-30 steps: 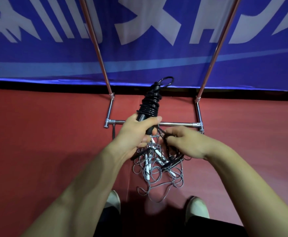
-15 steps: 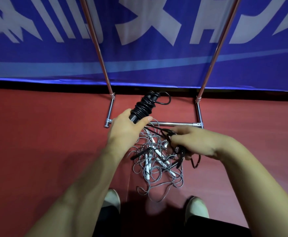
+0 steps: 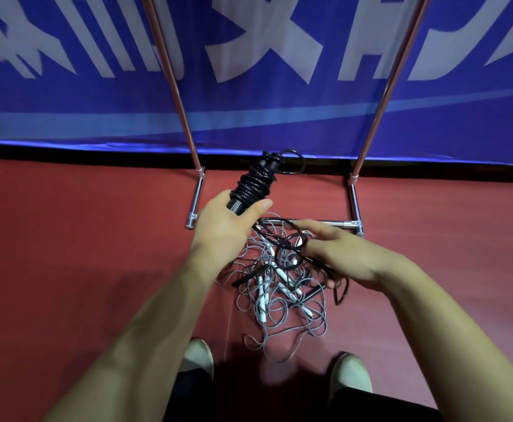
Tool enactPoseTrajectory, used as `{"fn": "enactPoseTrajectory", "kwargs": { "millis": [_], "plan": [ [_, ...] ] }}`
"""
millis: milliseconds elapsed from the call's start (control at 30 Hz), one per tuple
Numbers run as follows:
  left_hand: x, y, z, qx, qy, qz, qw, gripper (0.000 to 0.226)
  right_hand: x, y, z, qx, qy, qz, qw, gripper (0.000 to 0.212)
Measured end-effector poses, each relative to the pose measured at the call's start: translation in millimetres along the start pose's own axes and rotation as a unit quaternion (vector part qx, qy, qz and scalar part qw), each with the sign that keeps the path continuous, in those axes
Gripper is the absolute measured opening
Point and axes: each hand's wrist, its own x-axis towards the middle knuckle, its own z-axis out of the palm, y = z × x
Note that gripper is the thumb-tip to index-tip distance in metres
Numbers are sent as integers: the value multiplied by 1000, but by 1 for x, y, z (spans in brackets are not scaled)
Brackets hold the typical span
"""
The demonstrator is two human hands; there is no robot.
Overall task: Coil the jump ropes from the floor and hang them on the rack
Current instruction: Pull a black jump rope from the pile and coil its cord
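Left hand (image 3: 221, 226), right hand (image 3: 349, 257) grip black rope (image 3: 253, 184) (outstretched).

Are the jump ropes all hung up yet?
Not yet. Mostly done: the black rope is wound into a bundle in the left hand. In hand: the right hand holds its loose loop. Left: the grey ropes lie tangled on the floor, and no rope shows on the rack.

I stand on a dark red floor (image 3: 66, 254), smooth and matte. Ahead of me a wide blue banner (image 3: 279, 123) covers the wall, printed with large white characters (image 3: 264, 41) and a pale blue stripe (image 3: 66, 118). A black strip (image 3: 66, 152) runs where the banner meets the floor. The light is dim, and a soft shadow (image 3: 121, 287) lies on the floor.
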Motion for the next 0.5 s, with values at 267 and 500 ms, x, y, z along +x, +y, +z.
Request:
{"fn": "enactPoseTrajectory", "kwargs": {
  "millis": [267, 500],
  "plan": [
    [0, 6, -10, -52, 4, 3, 999, 36, 15, 4, -2, 180, 199, 55, 962, 21],
    [1, 4, -16, -49, 26, 0, 998, 36, 13, 26, -24, -253, 130, 290, 914, 20]
  ]
}}
